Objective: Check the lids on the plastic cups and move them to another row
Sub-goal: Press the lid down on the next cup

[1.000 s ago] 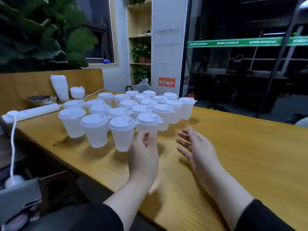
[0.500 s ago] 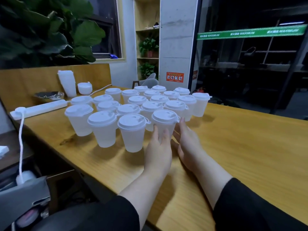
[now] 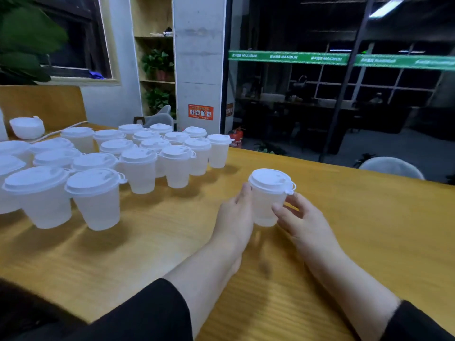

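Observation:
One translucent white plastic cup [image 3: 267, 205] with a white lid [image 3: 269, 180] stands upright on the wooden table [image 3: 369, 230], apart from the others and to their right. My left hand [image 3: 236, 217] presses against its left side and my right hand [image 3: 302, 222] cups its right side, so both hold it. Several more lidded cups [image 3: 138, 166] stand in rows at the left, the nearest one [image 3: 96, 198] at the front.
A small white bowl-like container [image 3: 27, 126] and a white cable [image 3: 61, 130] lie at the back left by a wooden panel. A pale chair back [image 3: 391, 167] rises past the table's far edge at the right. A plant [image 3: 22, 45] hangs over the upper left.
Both hands closed on the front-right cup of the group and carried it to the right, away from the rows. The camera view has also swung right.

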### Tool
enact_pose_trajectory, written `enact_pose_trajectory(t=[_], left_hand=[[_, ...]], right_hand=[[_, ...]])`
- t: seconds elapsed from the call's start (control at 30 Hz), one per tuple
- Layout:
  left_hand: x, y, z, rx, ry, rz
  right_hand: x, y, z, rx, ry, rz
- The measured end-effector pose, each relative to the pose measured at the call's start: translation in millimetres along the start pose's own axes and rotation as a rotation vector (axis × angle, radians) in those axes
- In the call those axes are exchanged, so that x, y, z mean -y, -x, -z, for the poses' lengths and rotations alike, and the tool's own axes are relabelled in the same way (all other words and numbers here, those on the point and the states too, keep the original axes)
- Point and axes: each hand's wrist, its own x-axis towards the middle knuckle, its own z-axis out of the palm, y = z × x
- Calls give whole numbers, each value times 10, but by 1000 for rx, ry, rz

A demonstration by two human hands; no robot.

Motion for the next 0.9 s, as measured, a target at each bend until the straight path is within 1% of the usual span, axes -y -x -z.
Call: enact_pose_trajectory(t=[0.1,0.2,0.3,0.37,0.43,0.47,0.53,0.6,0.67,0.7,0.77,0.9], left_hand=[[53,84,-395,73,-2,19],[86,144,-651,98,-19,0],[77,87,-748,39,-89,-71],[67,-28,-762,-5,-135,-162],[77,-164,-789,29,-163,-266],[79,-223,-815,57,-166,-311],[84,-317,-880,119,-127,-372],[89,-365,-933,193,-78,-395],[112,-382,-974,276,-81,-406],[131,-390,-991,309,-80,-406],[160,-397,-1009,352,-66,-396],[167,-405,-1008,394,-46,-374]], right_hand=[[-145,125,565,-79,58,-32],[-230,227,950,-81,74,-69],[-287,270,1181,-24,151,-79],[-306,274,1296,-48,242,-56],[-273,279,1376,-99,315,24],[-244,282,1401,-110,336,96],[-203,277,1442,-105,394,280],[-196,248,1474,-68,478,480],[-225,198,1506,-35,601,648],[-233,174,1513,-24,656,690],[-248,140,1520,-23,719,715],[-239,144,1513,-48,727,716]])
